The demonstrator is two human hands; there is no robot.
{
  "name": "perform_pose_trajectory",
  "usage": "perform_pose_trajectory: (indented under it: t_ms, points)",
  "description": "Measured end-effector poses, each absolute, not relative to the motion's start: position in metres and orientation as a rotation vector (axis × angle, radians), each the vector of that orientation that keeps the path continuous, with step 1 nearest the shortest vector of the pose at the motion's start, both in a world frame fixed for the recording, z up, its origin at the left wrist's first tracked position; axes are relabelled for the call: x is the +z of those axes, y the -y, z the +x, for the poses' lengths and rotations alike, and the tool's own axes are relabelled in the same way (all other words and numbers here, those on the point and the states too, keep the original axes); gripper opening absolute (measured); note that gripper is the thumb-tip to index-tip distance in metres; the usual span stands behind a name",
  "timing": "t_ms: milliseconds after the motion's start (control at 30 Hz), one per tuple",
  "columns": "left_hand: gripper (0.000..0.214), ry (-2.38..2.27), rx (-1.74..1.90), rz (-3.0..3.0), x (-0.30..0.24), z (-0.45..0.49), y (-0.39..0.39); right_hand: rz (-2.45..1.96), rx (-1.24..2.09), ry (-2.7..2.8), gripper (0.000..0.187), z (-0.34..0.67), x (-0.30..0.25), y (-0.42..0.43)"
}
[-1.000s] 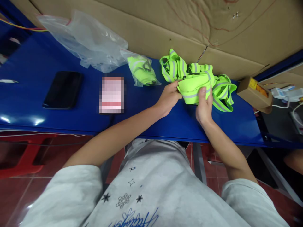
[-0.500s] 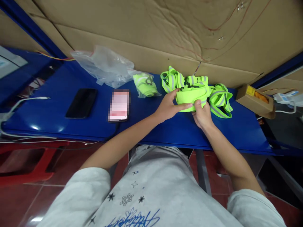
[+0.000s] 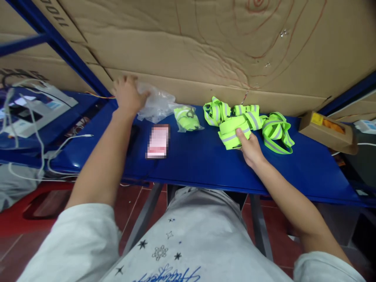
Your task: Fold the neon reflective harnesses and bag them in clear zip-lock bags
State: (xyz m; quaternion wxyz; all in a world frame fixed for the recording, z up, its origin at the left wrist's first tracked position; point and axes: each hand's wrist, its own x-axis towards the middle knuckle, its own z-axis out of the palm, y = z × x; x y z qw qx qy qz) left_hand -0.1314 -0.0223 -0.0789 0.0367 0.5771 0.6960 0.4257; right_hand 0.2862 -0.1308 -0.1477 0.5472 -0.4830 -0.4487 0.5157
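My right hand (image 3: 251,147) grips a folded neon-yellow reflective strap (image 3: 232,133) with grey stripes, thumb on top; the other fingers are mostly hidden beneath. At the back left, my left hand (image 3: 128,94) reaches over the clear plastic bags (image 3: 157,103) with its fingers spread. Whether it touches the plastic I cannot tell. Behind the held bundle lie more reflective straps: a loose coil (image 3: 216,111), a rolled piece (image 3: 246,109) and a tangled one (image 3: 276,131) on the right. A bagged neon-yellow bundle (image 3: 187,118) sits between the plastic bags and the straps.
A phone with a blurred-out screen (image 3: 158,141) lies on the blue table (image 3: 188,164). My left forearm largely covers a dark phone. An opened cardboard box (image 3: 326,131) stands at the right, and cardboard (image 3: 205,51) walls the back. White cables (image 3: 67,147) and power strips are at the left.
My left hand has let go of the strap bundle and moved far left to the plastic bags. My right hand keeps the bundle, now slightly lower. The view has shifted a little left.
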Motion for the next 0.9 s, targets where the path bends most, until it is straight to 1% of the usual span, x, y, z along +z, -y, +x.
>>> perform_pose_trajectory:
  t_ms: [33, 100, 233, 300, 333, 400, 433, 500, 600, 633, 700, 733, 800, 833, 900]
  points:
    - [0.112, -2.235, 1.245, 1.725, -0.079, -0.143, 0.021, -1.144, 1.244, 1.077, 0.067, 0.286, -0.149, 0.131]
    - [0.103, -2.28, 1.135, 1.72, -0.077, -0.151, 0.023, -1.134, 1.271, 1.095, 0.067, 0.285, -0.152, 0.13]
    - [0.08, -2.219, 1.224, 1.958, -0.063, -0.119, 0.04, -1.133, 1.283, 1.091, 0.066, 0.284, -0.151, 0.129]
    - [0.064, -2.107, 1.33, 2.23, -0.055, -0.082, 0.058, -1.132, 1.297, 1.088, 0.067, 0.284, -0.151, 0.13]
    - [0.05, -1.974, 1.311, 2.386, -0.054, -0.059, 0.069, -1.126, 1.299, 1.09, 0.068, 0.283, -0.151, 0.13]
    - [0.03, -1.755, 1.116, 2.612, -0.058, -0.009, 0.095, -1.121, 1.279, 1.097, 0.069, 0.284, -0.151, 0.13]
    - [0.024, -1.691, 1.007, 2.69, -0.063, 0.016, 0.109, -1.128, 1.256, 1.095, 0.069, 0.285, -0.151, 0.129]
    - [0.028, -1.459, 0.698, 2.905, -0.078, 0.058, 0.134, -1.166, 1.179, 1.068, 0.068, 0.29, -0.15, 0.124]
    - [0.038, -1.118, 0.427, 3.036, -0.098, 0.09, 0.155, -1.234, 1.037, 0.995, 0.066, 0.305, -0.148, 0.112]
    - [0.048, -0.996, 0.383, 3.034, -0.103, 0.094, 0.156, -1.258, 1.002, 0.977, 0.066, 0.311, -0.147, 0.107]
    - [0.078, -0.822, 0.363, 3.0, -0.108, 0.093, 0.151, -1.298, 0.967, 0.973, 0.067, 0.322, -0.145, 0.099]
    - [0.09, -0.796, 0.377, 2.987, -0.109, 0.092, 0.146, -1.314, 0.954, 0.988, 0.069, 0.325, -0.145, 0.097]
    - [0.107, -0.807, 0.377, 2.972, -0.111, 0.089, 0.133, -1.332, 0.922, 1.016, 0.072, 0.328, -0.144, 0.094]
    - [0.111, -0.822, 0.353, 2.967, -0.111, 0.088, 0.126, -1.339, 0.905, 1.022, 0.074, 0.328, -0.145, 0.093]
    - [0.112, -0.892, 0.274, 2.964, -0.113, 0.088, 0.113, -1.344, 0.868, 1.028, 0.08, 0.326, -0.145, 0.094]
